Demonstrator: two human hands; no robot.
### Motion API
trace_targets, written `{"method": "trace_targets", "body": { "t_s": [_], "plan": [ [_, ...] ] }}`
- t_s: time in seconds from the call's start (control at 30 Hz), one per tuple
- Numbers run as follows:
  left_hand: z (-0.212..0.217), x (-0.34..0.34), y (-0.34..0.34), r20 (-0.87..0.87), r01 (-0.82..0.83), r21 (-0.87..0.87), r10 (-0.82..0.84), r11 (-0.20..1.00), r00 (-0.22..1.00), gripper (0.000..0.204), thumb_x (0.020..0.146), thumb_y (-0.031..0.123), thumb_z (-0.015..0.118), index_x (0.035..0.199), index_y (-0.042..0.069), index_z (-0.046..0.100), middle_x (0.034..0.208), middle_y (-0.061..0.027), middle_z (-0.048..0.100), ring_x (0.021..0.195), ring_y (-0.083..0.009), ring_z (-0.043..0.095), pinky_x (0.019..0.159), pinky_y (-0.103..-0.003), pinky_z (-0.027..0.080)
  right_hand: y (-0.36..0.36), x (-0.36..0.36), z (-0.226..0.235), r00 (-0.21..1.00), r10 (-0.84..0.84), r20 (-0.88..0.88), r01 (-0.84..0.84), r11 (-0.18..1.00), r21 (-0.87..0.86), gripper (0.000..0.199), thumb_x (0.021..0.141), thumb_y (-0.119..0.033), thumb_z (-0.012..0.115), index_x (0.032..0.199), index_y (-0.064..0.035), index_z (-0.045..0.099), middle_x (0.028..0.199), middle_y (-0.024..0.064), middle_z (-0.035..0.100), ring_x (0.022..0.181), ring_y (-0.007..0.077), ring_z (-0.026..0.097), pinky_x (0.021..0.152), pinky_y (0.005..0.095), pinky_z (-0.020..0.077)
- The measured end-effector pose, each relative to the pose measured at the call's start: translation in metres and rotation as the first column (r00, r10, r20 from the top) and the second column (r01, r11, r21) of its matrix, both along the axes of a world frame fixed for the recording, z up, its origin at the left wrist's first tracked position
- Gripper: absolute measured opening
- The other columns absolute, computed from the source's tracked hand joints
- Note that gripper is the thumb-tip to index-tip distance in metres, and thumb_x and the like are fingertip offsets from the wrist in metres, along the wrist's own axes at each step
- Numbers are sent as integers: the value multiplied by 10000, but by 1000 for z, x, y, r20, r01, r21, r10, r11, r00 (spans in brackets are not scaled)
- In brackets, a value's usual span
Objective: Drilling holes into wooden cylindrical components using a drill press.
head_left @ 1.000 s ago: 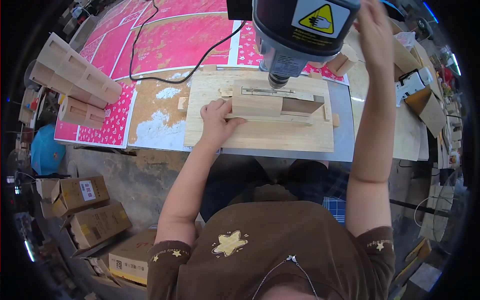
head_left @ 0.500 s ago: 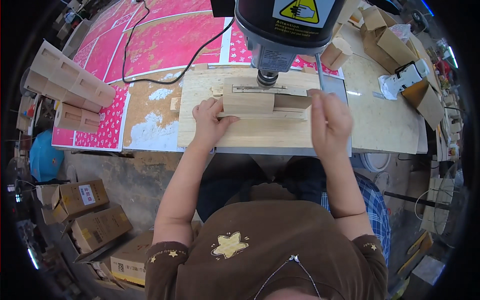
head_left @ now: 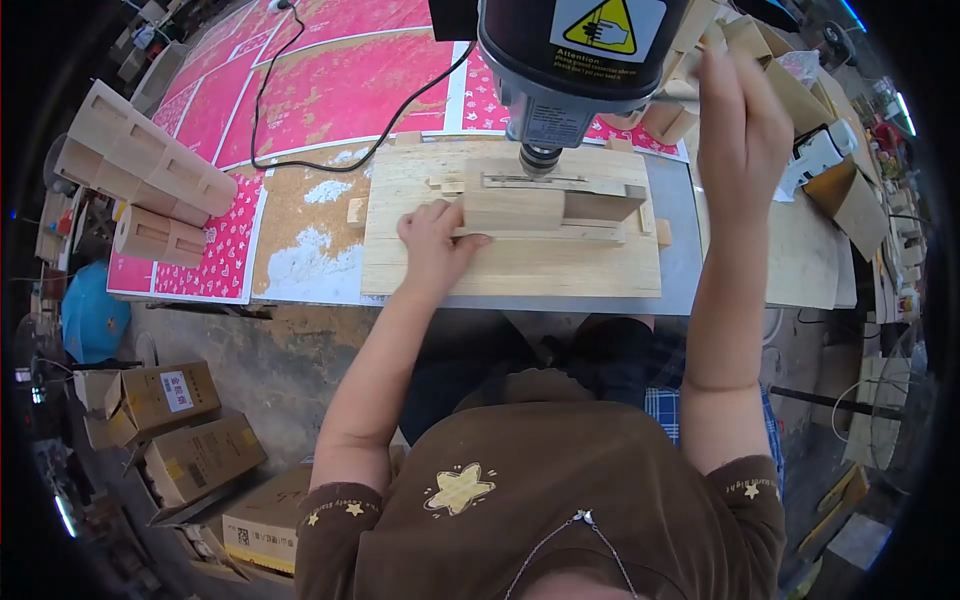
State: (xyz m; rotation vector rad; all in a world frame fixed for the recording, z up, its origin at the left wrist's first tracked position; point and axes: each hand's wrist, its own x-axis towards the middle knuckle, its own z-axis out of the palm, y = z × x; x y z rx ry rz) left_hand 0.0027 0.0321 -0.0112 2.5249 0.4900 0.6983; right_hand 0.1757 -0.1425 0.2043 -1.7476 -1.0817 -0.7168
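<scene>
A pale wooden block (head_left: 515,207) with a narrow slot along its top lies on a flat wooden board (head_left: 560,270), between wood strips. My left hand (head_left: 437,240) grips the block's left end, its thumb along the near side. Over the slot hangs the chuck (head_left: 540,158) of a drill press (head_left: 575,75); whether a bit is inside the wood I cannot see. My right hand (head_left: 742,125) is raised at the machine's right, fingers closed round the outer end of its feed lever (head_left: 676,98). A darker recess (head_left: 600,206) shows at the block's right part.
Slotted wooden pieces (head_left: 150,150) are stacked at the left on a pink patterned sheet (head_left: 350,80). A black cable (head_left: 390,105) crosses that sheet. White dust (head_left: 305,262) lies near the board. Cardboard boxes (head_left: 195,450) stand on the floor at left; a white bottle (head_left: 820,150) lies at right.
My right hand has risen up and to the right, and the feed lever has swung from pointing toward me to pointing right. My left hand stays on the block. The view has shifted slightly.
</scene>
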Motion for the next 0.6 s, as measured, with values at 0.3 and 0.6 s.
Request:
{"method": "trace_targets", "body": {
  "t_s": [0.3, 0.6],
  "plan": [
    [6, 28, -25, -8, 43, -41, -43, 998, 999, 550, 666, 293, 748, 1173, 163, 584, 846, -1, 533, 887, -210, 501, 876, -421, 252, 14, 57, 29, 998, 43, 47, -40, 998, -57, 268, 913, -215, 489, 833, 21, 589, 619, 17, 489, 592, 101, 452, 577, 243, 356],
    [1, 21, -23, 68, 9, -2, -9, 1000, 998, 454, 674, 290, 742, 1089, 148, 624, 783, -7, 507, 832, -210, 486, 857, -402, 263, -29, -43, -80, 999, -13, -53, 4, 986, -166, 54, 821, -71, 585, 813, -44, 631, 639, 74, 559, 560, 217, 518, 581, 312, 388]
  ]
}}
